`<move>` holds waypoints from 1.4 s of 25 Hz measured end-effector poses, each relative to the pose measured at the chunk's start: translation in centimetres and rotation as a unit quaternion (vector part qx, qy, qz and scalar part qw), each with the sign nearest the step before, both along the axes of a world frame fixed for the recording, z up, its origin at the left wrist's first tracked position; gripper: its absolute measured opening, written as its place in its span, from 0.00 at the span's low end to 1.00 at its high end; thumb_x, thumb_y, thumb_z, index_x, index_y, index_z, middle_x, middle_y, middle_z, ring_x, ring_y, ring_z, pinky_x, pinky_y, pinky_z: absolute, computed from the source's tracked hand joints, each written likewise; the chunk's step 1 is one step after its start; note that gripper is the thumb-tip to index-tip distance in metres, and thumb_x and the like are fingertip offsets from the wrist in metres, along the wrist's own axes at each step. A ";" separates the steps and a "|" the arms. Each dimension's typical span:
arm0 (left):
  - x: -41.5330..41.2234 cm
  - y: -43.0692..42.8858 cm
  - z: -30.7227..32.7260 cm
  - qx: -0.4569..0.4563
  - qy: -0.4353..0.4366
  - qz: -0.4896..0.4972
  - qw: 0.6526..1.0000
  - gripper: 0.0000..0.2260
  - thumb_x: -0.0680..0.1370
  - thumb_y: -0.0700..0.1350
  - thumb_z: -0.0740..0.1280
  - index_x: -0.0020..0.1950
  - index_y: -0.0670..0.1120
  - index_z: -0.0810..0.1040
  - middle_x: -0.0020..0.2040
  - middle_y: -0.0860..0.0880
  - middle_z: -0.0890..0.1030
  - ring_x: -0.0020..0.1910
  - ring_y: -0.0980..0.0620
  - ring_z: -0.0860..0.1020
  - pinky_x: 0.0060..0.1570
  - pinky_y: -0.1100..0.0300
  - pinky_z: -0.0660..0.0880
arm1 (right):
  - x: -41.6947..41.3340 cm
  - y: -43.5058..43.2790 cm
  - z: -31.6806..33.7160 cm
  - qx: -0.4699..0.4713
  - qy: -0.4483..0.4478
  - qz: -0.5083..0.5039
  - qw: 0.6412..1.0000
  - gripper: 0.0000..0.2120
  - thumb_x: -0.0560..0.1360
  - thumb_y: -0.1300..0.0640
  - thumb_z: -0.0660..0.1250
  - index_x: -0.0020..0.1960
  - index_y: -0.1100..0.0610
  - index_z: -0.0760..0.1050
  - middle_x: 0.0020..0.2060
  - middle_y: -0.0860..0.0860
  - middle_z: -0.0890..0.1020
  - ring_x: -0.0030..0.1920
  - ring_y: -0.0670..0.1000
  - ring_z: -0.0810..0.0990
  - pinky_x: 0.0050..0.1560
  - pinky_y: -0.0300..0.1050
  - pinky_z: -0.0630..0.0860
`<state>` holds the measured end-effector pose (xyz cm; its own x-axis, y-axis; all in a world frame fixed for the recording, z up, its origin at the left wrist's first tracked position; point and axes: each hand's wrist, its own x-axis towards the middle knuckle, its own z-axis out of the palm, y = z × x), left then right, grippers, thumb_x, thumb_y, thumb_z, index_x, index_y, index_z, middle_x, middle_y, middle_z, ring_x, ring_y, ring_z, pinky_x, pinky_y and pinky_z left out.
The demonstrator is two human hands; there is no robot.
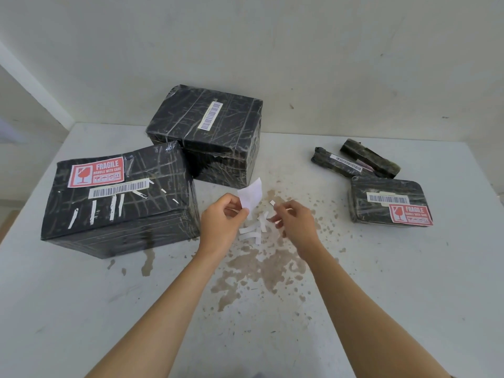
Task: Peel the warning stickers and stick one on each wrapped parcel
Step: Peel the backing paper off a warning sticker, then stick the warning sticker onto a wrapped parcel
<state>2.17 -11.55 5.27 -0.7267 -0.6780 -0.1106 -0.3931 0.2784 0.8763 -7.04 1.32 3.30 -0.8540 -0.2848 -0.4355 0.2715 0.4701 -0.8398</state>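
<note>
Sticker (250, 197): blank side showing, pinched in left hand (220, 222) above desk (81, 296) centre. Right hand (294, 223): pinches small backing strip (272, 203). Unstickered far parcel (207, 124): just beyond the hands, slightly left, left hand nearer.

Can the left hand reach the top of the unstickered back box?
Probably yes: the left hand, pinching the sticker, sits just in front of the back box, with nothing between them.

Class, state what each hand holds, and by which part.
The left hand pinches a white sheet by its lower edge; the right hand pinches a small paper strip by one end.
</note>
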 end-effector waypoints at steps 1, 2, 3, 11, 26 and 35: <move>0.1 0.0 0.2 -0.021 0.004 -0.020 1.000 0.03 0.73 0.41 0.71 0.42 0.46 0.78 0.39 0.54 0.81 0.39 0.60 0.78 0.36 0.72 0.71 | -0.4 0.2 1.1 -0.059 -0.059 -0.034 0.996 0.11 0.79 0.52 0.61 0.49 0.59 0.78 0.38 0.55 0.84 0.34 0.51 0.78 0.30 0.42 0.71; 0.2 0.0 0.4 -0.044 0.013 -0.043 0.998 0.04 0.73 0.41 0.72 0.41 0.47 0.77 0.38 0.55 0.80 0.39 0.60 0.78 0.36 0.72 0.71 | -0.8 0.3 2.2 -0.093 -0.105 -0.044 0.989 0.14 0.79 0.51 0.59 0.49 0.60 0.78 0.38 0.56 0.85 0.34 0.52 0.78 0.30 0.42 0.70; 0.3 0.1 0.6 -0.072 0.025 -0.070 0.995 0.05 0.73 0.41 0.72 0.41 0.47 0.77 0.38 0.56 0.79 0.38 0.61 0.77 0.36 0.73 0.71 | -1.3 0.5 3.2 -0.104 -0.137 -0.037 0.984 0.16 0.79 0.49 0.58 0.49 0.60 0.78 0.38 0.56 0.85 0.33 0.51 0.79 0.30 0.42 0.70; 0.7 1.0 2.6 -0.268 0.127 -0.199 0.934 0.03 0.73 0.37 0.71 0.44 0.44 0.81 0.43 0.53 0.79 0.39 0.60 0.77 0.42 0.72 0.73 | -2.3 2.3 6.9 -0.085 -0.136 0.078 0.984 0.06 0.70 0.63 0.70 0.47 0.59 0.81 0.32 0.51 0.82 0.31 0.47 0.76 0.29 0.40 0.68; -0.2 3.6 5.9 0.171 0.114 0.075 0.976 0.10 0.74 0.46 0.72 0.54 0.47 0.78 0.48 0.47 0.82 0.40 0.52 0.83 0.37 0.65 0.79 | -1.9 -0.7 8.4 -0.185 -0.065 -0.036 0.980 0.02 0.73 0.62 0.69 0.43 0.61 0.79 0.38 0.55 0.84 0.33 0.48 0.78 0.28 0.38 0.70; -4.2 -8.0 9.6 -0.003 0.022 0.007 1.000 0.08 0.75 0.46 0.69 0.54 0.48 0.80 0.50 0.51 0.83 0.46 0.56 0.80 0.42 0.65 0.73 | -5.1 -8.4 10.6 -0.166 0.012 0.000 0.986 0.06 0.75 0.55 0.68 0.43 0.56 0.79 0.43 0.53 0.83 0.41 0.49 0.78 0.40 0.40 0.72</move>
<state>-2.06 -19.50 14.88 -0.7217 -0.6883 -0.0740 -0.3572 0.2787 0.8915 -12.18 -7.07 13.86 -0.8626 -0.4090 -0.2977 0.2494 0.1682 -0.9537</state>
